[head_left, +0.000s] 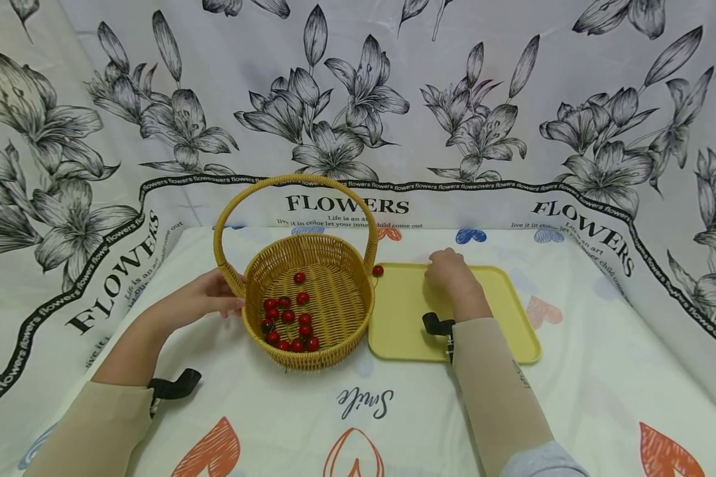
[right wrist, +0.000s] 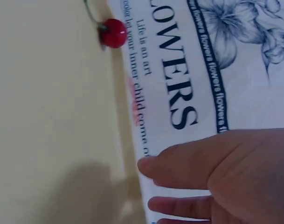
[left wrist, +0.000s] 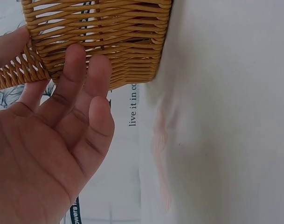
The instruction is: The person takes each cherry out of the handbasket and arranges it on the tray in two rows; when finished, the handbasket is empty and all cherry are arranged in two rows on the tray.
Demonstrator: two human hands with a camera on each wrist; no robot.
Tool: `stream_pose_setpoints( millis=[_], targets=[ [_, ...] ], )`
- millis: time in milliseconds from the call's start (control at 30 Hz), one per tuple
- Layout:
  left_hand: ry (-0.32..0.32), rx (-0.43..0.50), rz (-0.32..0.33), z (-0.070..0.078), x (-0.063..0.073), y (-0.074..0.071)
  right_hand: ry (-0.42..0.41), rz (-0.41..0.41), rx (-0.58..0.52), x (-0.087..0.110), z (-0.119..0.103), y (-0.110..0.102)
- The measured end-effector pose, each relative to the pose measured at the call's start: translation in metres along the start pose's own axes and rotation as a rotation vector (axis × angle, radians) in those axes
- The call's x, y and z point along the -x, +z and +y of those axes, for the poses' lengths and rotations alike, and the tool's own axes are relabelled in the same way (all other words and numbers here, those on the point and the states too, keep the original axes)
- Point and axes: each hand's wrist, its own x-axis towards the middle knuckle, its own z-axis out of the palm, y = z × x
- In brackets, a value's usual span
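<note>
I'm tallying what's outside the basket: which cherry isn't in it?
The red cherry at the far left corner of the yellow tray; the other cherries in view all lie inside the wicker basket.

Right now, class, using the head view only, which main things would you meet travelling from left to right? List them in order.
Left fingers → wicker basket → lone cherry → right fingers.

Your white printed cloth (head_left: 262, 417) carries a wicker basket (head_left: 341, 298) at eleven o'clock, a yellow tray (head_left: 400, 315) at one.
</note>
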Motion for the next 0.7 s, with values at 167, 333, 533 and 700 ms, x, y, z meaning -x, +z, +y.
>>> stream_pose_setpoints(
  millis=[167,333,533,700],
  targets=[
    [0.016,-0.001,-0.008,-0.001,-0.001,0.000,-0.067,0.048,-0.098,0.012,-0.006,-0.021],
    [0.061,-0.007,-0.017,-0.002,-0.001,-0.001,-0.142,0.102,-0.224,0.033,-0.020,-0.044],
    [0.031,-0.003,-0.003,0.000,-0.001,-0.001,-0.236,0.138,-0.308,0.057,-0.040,-0.062],
    [0.015,-0.001,0.002,-0.001,-0.001,-0.001,-0.317,0.126,-0.414,0.080,-0.061,-0.068]
  ],
)
